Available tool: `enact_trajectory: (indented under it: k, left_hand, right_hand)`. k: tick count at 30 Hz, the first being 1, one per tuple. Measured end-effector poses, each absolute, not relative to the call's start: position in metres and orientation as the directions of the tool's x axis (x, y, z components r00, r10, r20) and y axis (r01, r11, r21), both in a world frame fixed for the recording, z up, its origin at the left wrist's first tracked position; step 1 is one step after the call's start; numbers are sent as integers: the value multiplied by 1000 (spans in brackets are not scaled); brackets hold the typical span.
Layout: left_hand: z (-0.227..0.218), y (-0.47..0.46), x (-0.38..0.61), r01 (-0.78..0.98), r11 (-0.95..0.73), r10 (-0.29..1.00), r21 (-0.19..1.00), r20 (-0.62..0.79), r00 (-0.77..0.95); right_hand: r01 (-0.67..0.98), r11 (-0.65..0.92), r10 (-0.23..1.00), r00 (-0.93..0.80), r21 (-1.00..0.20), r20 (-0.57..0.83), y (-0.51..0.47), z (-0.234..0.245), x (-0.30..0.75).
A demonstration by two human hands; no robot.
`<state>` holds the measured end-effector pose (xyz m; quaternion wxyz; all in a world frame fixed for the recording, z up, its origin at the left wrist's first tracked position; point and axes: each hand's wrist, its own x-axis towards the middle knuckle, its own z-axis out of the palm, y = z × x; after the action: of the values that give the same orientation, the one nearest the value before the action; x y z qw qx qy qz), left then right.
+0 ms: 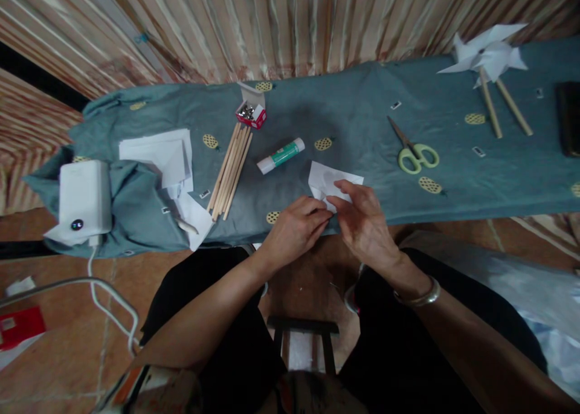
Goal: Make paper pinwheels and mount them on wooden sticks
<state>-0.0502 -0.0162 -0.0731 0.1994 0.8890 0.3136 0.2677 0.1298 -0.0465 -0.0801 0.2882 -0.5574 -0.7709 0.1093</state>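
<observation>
A small white sheet of paper (322,175), partly folded, lies at the front edge of the cloth-covered table. My left hand (296,229) is closed on its near left corner, fingers pressed together. From the other side, my right hand (365,220) reaches over the paper with its fingers bent and spread, the thumb and a fingertip close to or touching the fold. Whether it grips anything is hard to see. Just beyond the paper rests a green and white glue stick (284,154). Green-handled scissors (414,151) lie to the right, blades pointing away.
Several wooden sticks (230,175) lie left of the glue stick, below an open red box (252,115) of metal pins. Farther left are paper sheets (156,151) and a white power bank (85,190) with a cable. Two paper pinwheels (492,54) lie at the far right.
</observation>
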Motion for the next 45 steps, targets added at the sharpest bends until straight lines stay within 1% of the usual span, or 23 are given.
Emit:
enact_trajectory:
  k: [5, 9, 12, 14, 17, 22, 26, 29, 32, 35, 41, 45]
  left_hand:
    - [-75, -16, -51, 460, -712, 675, 530, 337, 656]
    - [-75, -14, -50, 461, -720, 670, 518, 347, 656]
    - [-75, -15, -49, 466, -724, 667, 508, 348, 658]
    - [-74, -15, -50, 470, -735, 659, 489, 353, 664]
    - [-73, -10, -54, 493, -744, 657, 450, 360, 663]
    - [-72, 11, -72, 571, -726, 688, 383, 402, 604]
    - [-68, 17, -78, 587, -704, 708, 400, 465, 532]
    - [-65, 9, -72, 553, -736, 676, 390, 447, 585]
    - [-65, -1, -62, 545, -763, 645, 348, 353, 678]
    - [-67, -4, -56, 570, -765, 643, 298, 303, 704]
    - [-66, -6, -55, 564, -790, 613, 240, 340, 714]
    - [-63, -11, -56, 572, -791, 610, 218, 355, 708]
  right_hand:
    - [810, 345, 925, -208, -474, 318, -48, -84, 125]
    - [816, 371, 911, -227, -442, 346, -48, -84, 128]
    - [788, 377, 905, -204, -486, 373, -45, -79, 136]
    - [778, 347, 912, -151, -524, 381, -40, -76, 144]
    - [800, 281, 930, -90, -531, 356, -29, -72, 154]
    - [796, 262, 943, -90, -545, 322, -23, -67, 159]
    - [783, 252, 948, -82, -569, 307, -30, -62, 154]
    - [771, 245, 950, -71, -587, 303, -33, -62, 152]
    - [763, 245, 951, -68, -599, 302, -34, -63, 150]
    - [756, 256, 949, -78, -603, 305, -35, -63, 150]
    - [716, 279, 952, -119, -639, 283, -40, -61, 158]
    - [617, 251, 967, -129, -745, 219, -43, -62, 163]
